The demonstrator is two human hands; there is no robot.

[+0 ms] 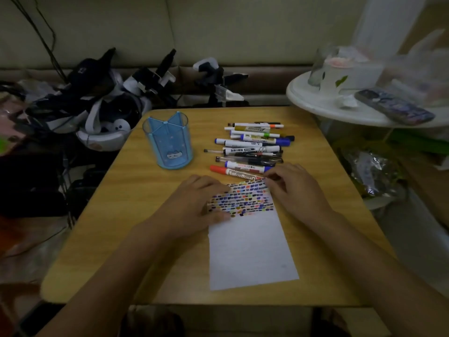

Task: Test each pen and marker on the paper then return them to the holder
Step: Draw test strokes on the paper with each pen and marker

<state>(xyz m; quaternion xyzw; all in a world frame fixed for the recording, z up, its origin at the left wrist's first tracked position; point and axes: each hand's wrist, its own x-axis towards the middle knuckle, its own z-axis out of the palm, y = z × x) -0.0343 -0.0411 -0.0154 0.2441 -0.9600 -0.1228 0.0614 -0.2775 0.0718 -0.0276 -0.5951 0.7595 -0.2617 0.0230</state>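
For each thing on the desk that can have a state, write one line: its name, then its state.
Holder: upright, nothing visible inside.
Pens and markers: lying in a pile, out of the holder.
Red marker: capped, nearest the paper.
Paper: flat, top part covered in colour marks.
Left hand: resting on the paper.
Right hand: fingers at the paper's top corner.

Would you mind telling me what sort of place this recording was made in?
Probably a lived-in room at home, not an office: a small wooden table stands against a cushioned sofa, and VR headsets lie heaped beside it.
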